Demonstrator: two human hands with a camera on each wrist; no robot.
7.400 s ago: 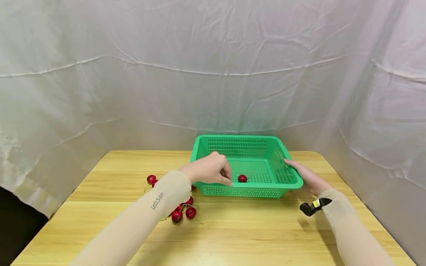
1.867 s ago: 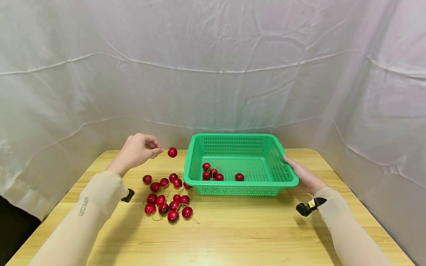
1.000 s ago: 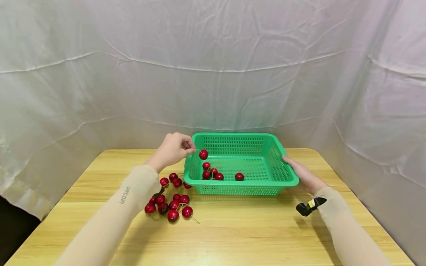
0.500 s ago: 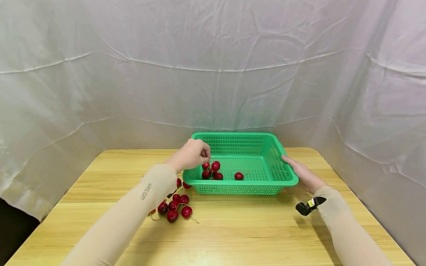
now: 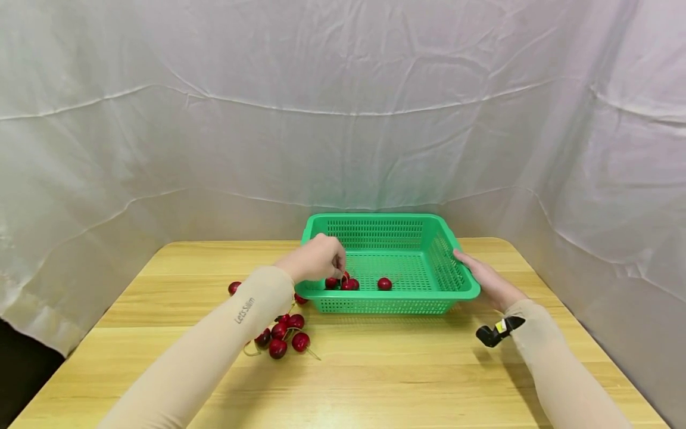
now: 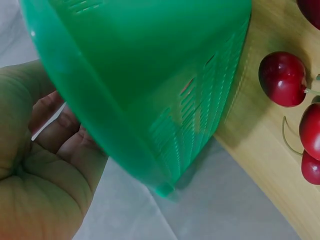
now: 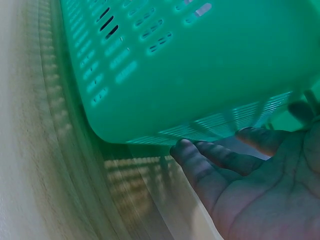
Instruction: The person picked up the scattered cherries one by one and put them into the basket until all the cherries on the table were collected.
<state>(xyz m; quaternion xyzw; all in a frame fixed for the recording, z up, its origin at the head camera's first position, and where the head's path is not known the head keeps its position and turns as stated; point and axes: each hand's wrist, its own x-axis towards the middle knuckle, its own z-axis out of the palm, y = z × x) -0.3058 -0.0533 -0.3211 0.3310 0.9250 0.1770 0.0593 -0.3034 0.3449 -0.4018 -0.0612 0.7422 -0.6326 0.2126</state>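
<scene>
In the head view my left hand (image 5: 317,257) reaches over the left rim of a green plastic basket (image 5: 383,304), its curled fingers pointing down at a few red cherries. It appears to pinch the stem of a cherry (image 5: 348,285) low in the basket; the fingertips are partly hidden. The left wrist view has that hand (image 6: 50,145) behind the basket wall. My right hand (image 5: 490,281) holds the basket's right side, thumb over the rim and fingers against the outside, as the right wrist view of the hand (image 7: 255,175) shows. Another cherry (image 5: 384,284) lies alone mid-basket.
Several stemmed cherries (image 5: 278,348) lie on the wooden table (image 5: 386,369) left of the basket, some hidden under the left forearm. A pale cloth (image 5: 343,155) hangs behind and at both sides. A small black device (image 5: 495,335) is strapped at the right wrist.
My left hand carried a cherry by its stem from the left, over the rim and down among the others. Earlier, more cherries had gathered in the basket. The right hand keeps its hold.
</scene>
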